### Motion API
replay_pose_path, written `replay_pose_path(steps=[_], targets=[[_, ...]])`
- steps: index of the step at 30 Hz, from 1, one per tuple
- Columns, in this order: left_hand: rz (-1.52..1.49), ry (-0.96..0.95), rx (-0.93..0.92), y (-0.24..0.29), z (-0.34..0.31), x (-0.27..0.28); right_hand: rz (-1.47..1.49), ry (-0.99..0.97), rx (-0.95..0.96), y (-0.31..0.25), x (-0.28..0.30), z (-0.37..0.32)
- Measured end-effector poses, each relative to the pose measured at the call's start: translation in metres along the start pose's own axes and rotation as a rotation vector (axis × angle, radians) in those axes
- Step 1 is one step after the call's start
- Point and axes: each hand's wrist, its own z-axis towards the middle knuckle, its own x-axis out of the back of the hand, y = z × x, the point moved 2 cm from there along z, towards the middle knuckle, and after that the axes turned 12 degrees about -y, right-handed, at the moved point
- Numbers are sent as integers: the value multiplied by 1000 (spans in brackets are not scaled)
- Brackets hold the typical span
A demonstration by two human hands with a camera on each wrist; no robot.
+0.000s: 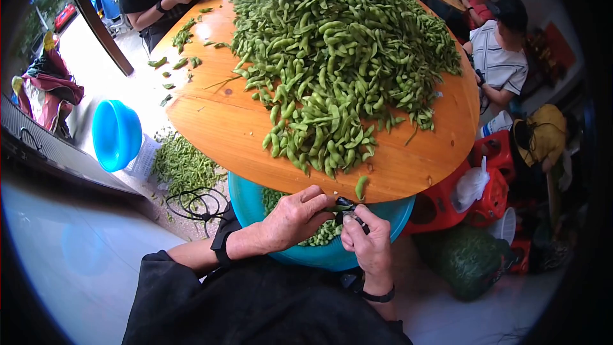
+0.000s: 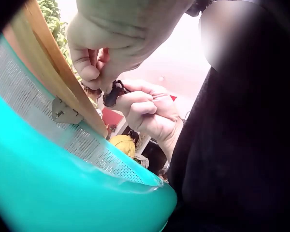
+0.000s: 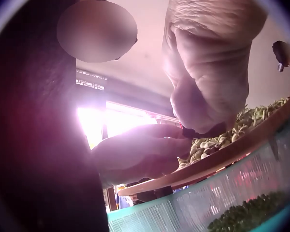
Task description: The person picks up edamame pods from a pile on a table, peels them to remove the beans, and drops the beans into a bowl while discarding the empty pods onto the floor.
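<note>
My left hand (image 1: 294, 217) pinches a green soybean pod (image 1: 338, 208) close to the table's near edge. Right beside it, my right hand (image 1: 367, 243) has its fingers curled around a small black object (image 2: 115, 93), whose kind I cannot tell. The fingertips of both hands meet at the pod. Below them sits a turquoise tub (image 1: 399, 217) holding shelled green beans (image 1: 325, 234), partly hidden by the hands. A mesh-walled basket (image 2: 113, 166) shows inside the tub in the left wrist view. One single pod (image 1: 361, 188) lies at the table edge just above my right hand.
A large heap of soybean pods (image 1: 345, 57) covers much of the wooden table (image 1: 440, 153). Pods or hulls (image 1: 185, 163) lie on the floor by a blue basin (image 1: 116, 137). Red stools (image 1: 434, 207) and a green mesh sack (image 1: 469, 259) stand at right. Other people (image 1: 501, 57) sit around.
</note>
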Motion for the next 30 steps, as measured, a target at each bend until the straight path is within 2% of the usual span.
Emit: replay_pose_path(steps=[3, 5, 6, 8, 9, 11, 12, 14, 15, 17, 20, 21, 22, 23, 26, 30], targets=[[39, 18, -30, 0, 0, 2, -92, 43, 25, 2, 1, 0], [-173, -68, 59, -2, 0, 5, -78, 41, 69, 7, 5, 0], [-174, -68, 60, -3, -2, 2, -77, 41, 67, 7, 6, -1], [-405, -50, 156, -9, -5, -4, -295, 24, 147, 4, 5, -2], [-406, -49, 157, -10, -7, -4, -295, 23, 146, 4, 5, -2], [-1029, -260, 431, -14, -12, -10, -467, 7, 228, 2, 4, -3], [-1030, -259, 432, -16, -14, -11, -467, 7, 226, 1, 3, -5], [-1580, -395, 375, -17, -18, -18, -23, -112, 124, -2, 1, -8], [-1646, -400, 389, -12, -18, -19, -22, -112, 123, -3, 5, -8], [-1698, -427, 420, -14, -18, -18, 317, -243, -3, 1, 11, -6], [-1714, -449, 423, -22, -19, -23, 251, -268, 28, 7, 14, -2], [-1630, -382, 427, -24, -19, -23, 252, -269, 27, 7, 11, -2], [-1545, -317, 431, -24, -18, -22, 107, -190, 67, 7, 9, -2], [-1358, -251, 537, -21, -21, -18, -40, -109, 107, 6, 7, -2], [-1222, -190, 468, -10, -20, -13, -35, -85, 70, 2, 4, -5], [-1205, -135, 458, -10, -20, -12, 7, -123, 62, 1, 1, -5]])
